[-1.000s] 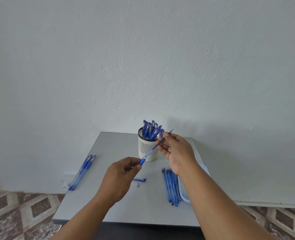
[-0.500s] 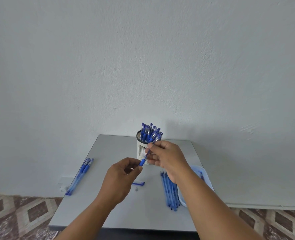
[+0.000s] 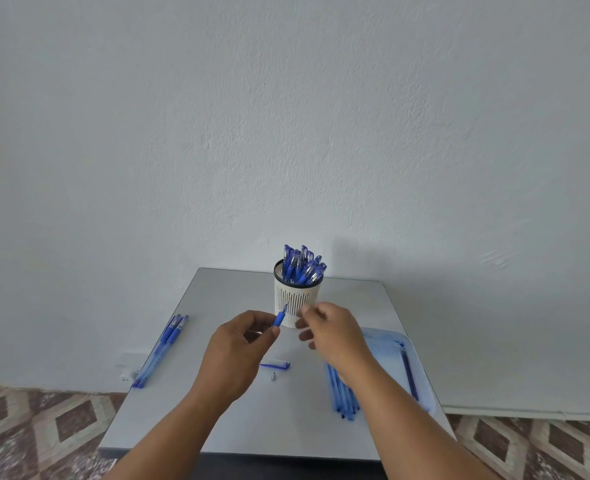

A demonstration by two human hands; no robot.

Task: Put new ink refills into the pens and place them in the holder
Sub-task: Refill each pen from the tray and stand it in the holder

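The grey table (image 3: 217, 427) stands against a pale wall, its near edge just under the person's forearms and patterned floor tiles showing on both sides. At its right side lies a pale blue tray (image 3: 390, 348) that reaches the table's right edge, with one thin dark refill (image 3: 409, 375) in it. Toward the back, the white slotted holder (image 3: 295, 299) is crowded with capped blue pens (image 3: 302, 266), so I'd judge most of the job is done. Left to do: a few pens (image 3: 163, 344) lying together near the left edge, and a bundle of blue refills (image 3: 343, 400) beside the tray, partly hidden by the right forearm. The left hand (image 3: 236, 355) grips a pen barrel (image 3: 280, 318) by its blue grip, its thin tip pointing up toward the holder. The right hand (image 3: 331, 332) hangs just beside it, fingers loosely curled and holding nothing that I can see, though it is blurred. In front of the hands lie a pen cap (image 3: 275, 364) and a small metal tip (image 3: 273, 376), which this pen looks to need. There is bare room in the middle and at the front; the pens at the left sit closest to a drop.
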